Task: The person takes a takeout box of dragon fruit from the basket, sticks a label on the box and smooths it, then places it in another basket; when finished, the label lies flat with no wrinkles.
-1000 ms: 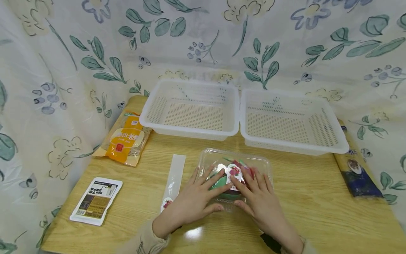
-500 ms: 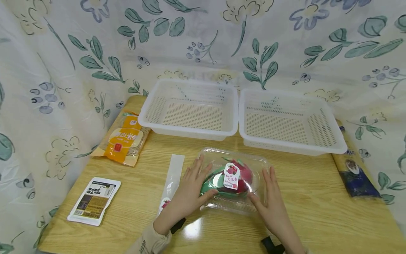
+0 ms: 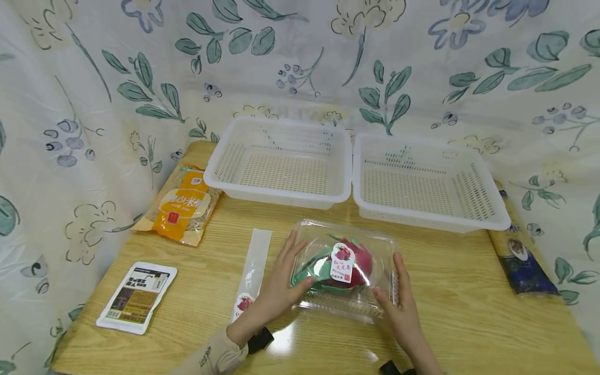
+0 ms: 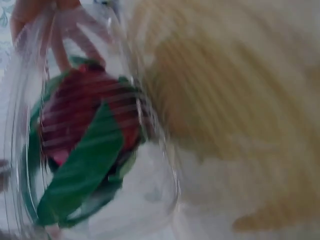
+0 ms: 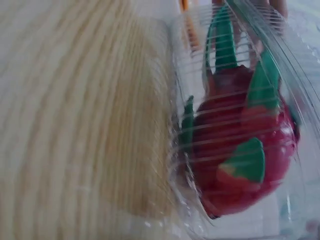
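Just below the frame's centre, the clear box (image 3: 344, 268) sits with its long axis running left to right between the left hand (image 3: 281, 281), gripping one short end, and the right hand (image 3: 400, 307), gripping the other, neither nearer.

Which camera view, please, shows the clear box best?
The head view, which takes in nearly the whole box between the left hand and right hand. Both wrist views show only part of it, close and blurred, with the fruit inside.

Dark lettering (image 3: 205, 357) marks the cream left sleeve (image 3: 222, 354); 2 black wrist pieces (image 3: 260, 341) show.
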Demonstrator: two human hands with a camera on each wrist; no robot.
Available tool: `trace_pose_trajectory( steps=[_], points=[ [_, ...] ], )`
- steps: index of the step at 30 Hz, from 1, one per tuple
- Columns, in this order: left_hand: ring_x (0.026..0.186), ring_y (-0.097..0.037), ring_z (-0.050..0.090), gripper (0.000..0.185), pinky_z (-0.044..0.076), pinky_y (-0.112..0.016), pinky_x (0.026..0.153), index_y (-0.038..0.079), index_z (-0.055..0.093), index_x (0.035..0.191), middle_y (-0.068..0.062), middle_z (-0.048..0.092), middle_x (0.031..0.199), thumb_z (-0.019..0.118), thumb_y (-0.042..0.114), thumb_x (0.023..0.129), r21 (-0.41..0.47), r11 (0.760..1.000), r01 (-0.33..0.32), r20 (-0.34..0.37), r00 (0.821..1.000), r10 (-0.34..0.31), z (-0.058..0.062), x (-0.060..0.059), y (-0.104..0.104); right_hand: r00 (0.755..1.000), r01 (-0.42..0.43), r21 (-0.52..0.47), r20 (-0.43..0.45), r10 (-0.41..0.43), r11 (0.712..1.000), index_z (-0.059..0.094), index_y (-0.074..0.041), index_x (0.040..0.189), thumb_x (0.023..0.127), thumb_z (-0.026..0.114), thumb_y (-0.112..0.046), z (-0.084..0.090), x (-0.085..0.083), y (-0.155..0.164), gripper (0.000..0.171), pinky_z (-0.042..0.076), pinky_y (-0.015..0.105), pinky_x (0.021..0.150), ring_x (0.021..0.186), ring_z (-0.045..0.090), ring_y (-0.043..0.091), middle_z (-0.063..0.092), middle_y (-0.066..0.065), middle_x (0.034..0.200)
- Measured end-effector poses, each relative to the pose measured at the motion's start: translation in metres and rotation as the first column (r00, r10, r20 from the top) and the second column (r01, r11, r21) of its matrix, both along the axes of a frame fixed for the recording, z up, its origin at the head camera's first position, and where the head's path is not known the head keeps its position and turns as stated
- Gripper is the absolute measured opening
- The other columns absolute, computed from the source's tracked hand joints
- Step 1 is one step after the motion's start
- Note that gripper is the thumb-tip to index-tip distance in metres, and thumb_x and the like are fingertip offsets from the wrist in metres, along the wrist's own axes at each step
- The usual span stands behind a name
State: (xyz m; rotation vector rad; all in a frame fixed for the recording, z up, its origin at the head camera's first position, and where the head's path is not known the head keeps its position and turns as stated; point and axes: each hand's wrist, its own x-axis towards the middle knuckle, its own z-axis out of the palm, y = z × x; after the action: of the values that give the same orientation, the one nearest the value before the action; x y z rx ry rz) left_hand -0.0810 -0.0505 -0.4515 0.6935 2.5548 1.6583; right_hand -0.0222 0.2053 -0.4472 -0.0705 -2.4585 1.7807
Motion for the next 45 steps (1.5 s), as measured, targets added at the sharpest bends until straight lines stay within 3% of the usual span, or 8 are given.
trace_pose_trajectory(
  steps=[4,13,20,26,30,33,37,45],
  points=[
    [0.147,-0.046,0.012,0.071,0.022,-0.079,0.102,0.011,0.032,0.150,-0.012,0.006,0.164,0.063,0.030,0.089,0.032,0.998,-0.050,0.036,0.998,0.049,0.000,0.004,0.003,0.999,0.022,-0.034,-0.023,-0.023,0.999,0.014,-0.020,0.157,0.093,0.055,-0.001,-0.003,-0.001,-0.002,0.078,0.005,0.077,0.108,0.148,0.003,0.029,0.006,0.012,0.164],
    [0.147,-0.045,0.016,0.069,0.027,-0.077,0.101,0.015,0.036,0.148,-0.009,0.010,0.164,0.066,0.027,0.088,0.056,0.993,-0.103,0.095,0.991,0.097,0.001,0.007,0.004,1.000,0.013,-0.103,-0.020,-0.016,0.995,0.014,-0.019,0.157,0.093,0.052,0.001,-0.002,-0.002,-0.001,0.076,0.007,0.074,0.110,0.147,0.004,0.040,0.006,0.013,0.164],
    [0.146,-0.047,0.014,0.067,0.024,-0.079,0.100,0.020,0.037,0.147,-0.007,0.007,0.165,0.068,0.025,0.088,0.102,0.990,-0.098,0.161,0.984,0.081,-0.001,0.007,0.004,0.998,0.064,-0.083,-0.011,-0.065,0.995,0.018,-0.019,0.156,0.094,0.051,0.001,-0.003,-0.001,-0.003,0.073,0.015,0.054,0.120,0.138,0.018,-0.007,0.012,0.009,0.164],
    [0.147,-0.044,0.016,0.067,0.022,-0.073,0.107,0.020,0.043,0.143,-0.008,0.014,0.164,0.072,0.025,0.084,0.121,0.984,-0.131,0.167,0.980,0.110,0.005,0.006,0.010,0.996,0.085,-0.105,-0.018,-0.087,0.991,0.019,-0.018,0.156,0.094,0.051,0.001,0.001,-0.001,-0.004,0.072,0.012,0.065,0.115,0.136,0.023,-0.007,0.014,0.009,0.163],
    [0.145,-0.045,0.021,0.067,0.026,-0.071,0.107,0.018,0.043,0.143,-0.012,0.016,0.163,0.072,0.024,0.083,0.128,0.983,-0.129,0.133,0.985,0.112,0.011,0.007,0.013,0.995,0.098,-0.077,-0.019,-0.099,0.992,0.019,-0.019,0.156,0.095,0.050,0.000,0.006,0.002,-0.002,0.071,0.024,0.032,0.119,0.133,0.027,-0.009,0.016,0.005,0.163],
    [0.145,-0.046,0.022,0.068,0.027,-0.074,0.104,0.019,0.043,0.143,-0.012,0.016,0.163,0.072,0.026,0.082,0.130,0.983,-0.129,0.093,0.989,0.117,0.017,0.007,0.015,0.993,0.101,-0.081,-0.052,-0.105,0.992,0.020,-0.017,0.156,0.095,0.049,0.001,0.013,0.002,-0.001,0.070,0.032,0.008,0.103,0.131,0.034,-0.006,0.019,0.003,0.162],
    [0.143,-0.047,0.024,0.068,0.027,-0.077,0.101,0.020,0.043,0.143,-0.013,0.017,0.162,0.072,0.026,0.081,0.144,0.980,-0.136,0.031,0.991,0.133,0.029,0.006,0.019,0.987,0.022,-0.201,-0.152,-0.053,0.979,0.020,-0.013,0.155,0.095,0.043,0.008,0.022,-0.001,0.003,0.068,0.040,0.009,0.098,0.129,0.035,0.002,0.022,-0.002,0.160],
    [0.141,-0.049,0.029,0.065,0.030,-0.077,0.098,0.017,0.048,0.139,-0.019,0.022,0.160,0.073,0.025,0.079,0.165,0.975,-0.149,-0.048,0.986,0.159,0.050,0.004,0.031,0.947,-0.219,-0.376,-0.305,0.103,0.900,0.014,-0.014,0.156,0.099,0.030,0.009,0.037,-0.011,0.019,0.064,0.052,0.021,0.092,0.132,0.034,0.006,0.012,-0.004,0.161]
  ],
)
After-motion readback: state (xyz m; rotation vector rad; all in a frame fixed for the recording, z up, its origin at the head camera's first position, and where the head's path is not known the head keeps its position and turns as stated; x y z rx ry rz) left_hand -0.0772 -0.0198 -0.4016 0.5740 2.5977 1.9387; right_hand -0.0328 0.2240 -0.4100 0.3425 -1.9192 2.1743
